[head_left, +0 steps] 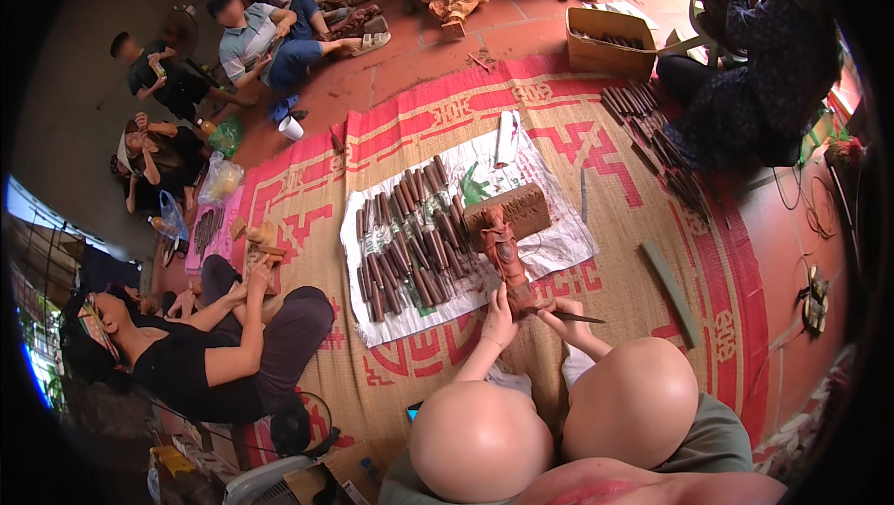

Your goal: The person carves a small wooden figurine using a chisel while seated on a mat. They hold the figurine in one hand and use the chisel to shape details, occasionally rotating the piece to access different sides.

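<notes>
A reddish-brown carved wooden figurine (504, 249) leans away from me, its upper end against a brown wooden block (523, 213). Around its lower end, the fingers of my left hand (500, 321) are closed. My right hand (562, 316) pinches a slim dark carving tool (582, 319), whose tip meets the figurine's lower part; the other end sticks out to the right. Left of the figurine, several rows of carving tools with brown handles (396, 255) lie on a white printed sheet (375, 330). A white roll-shaped thing (506, 139) lies at the sheet's far edge.
A red-patterned straw mat (596, 328) spreads under everything. To the right lie a grey-green bar (669, 293) and more carving tools (652, 147). A cardboard box (610, 44) stands farther back. At left, a seated person (214, 337) holds a pale wooden carving (259, 242); other people sit around.
</notes>
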Demonstrator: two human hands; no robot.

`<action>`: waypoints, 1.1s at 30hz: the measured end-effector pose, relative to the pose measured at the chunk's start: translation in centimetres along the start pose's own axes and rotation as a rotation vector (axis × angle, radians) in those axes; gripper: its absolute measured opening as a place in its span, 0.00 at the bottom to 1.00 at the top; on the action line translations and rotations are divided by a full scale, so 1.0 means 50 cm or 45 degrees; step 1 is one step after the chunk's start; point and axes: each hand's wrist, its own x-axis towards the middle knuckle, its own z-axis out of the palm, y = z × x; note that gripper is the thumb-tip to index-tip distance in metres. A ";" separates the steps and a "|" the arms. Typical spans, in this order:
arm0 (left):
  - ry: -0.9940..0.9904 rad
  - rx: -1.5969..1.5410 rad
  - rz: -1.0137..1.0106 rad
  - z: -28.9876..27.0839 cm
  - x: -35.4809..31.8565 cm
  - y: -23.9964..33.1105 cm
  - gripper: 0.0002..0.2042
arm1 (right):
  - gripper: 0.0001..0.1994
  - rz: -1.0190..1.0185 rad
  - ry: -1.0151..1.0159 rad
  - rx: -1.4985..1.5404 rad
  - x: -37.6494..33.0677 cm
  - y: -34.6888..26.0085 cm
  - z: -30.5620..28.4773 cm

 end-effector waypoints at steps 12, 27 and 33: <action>-0.095 0.103 -0.152 -0.007 0.024 0.031 0.46 | 0.08 -0.076 0.154 0.067 0.043 -0.049 0.003; 0.091 0.336 -0.044 0.035 0.024 -0.018 0.49 | 0.07 -0.010 -0.116 -0.043 0.012 0.031 -0.016; -0.010 0.211 -0.150 0.015 0.013 0.017 0.48 | 0.07 0.049 0.080 -0.036 0.045 -0.029 -0.005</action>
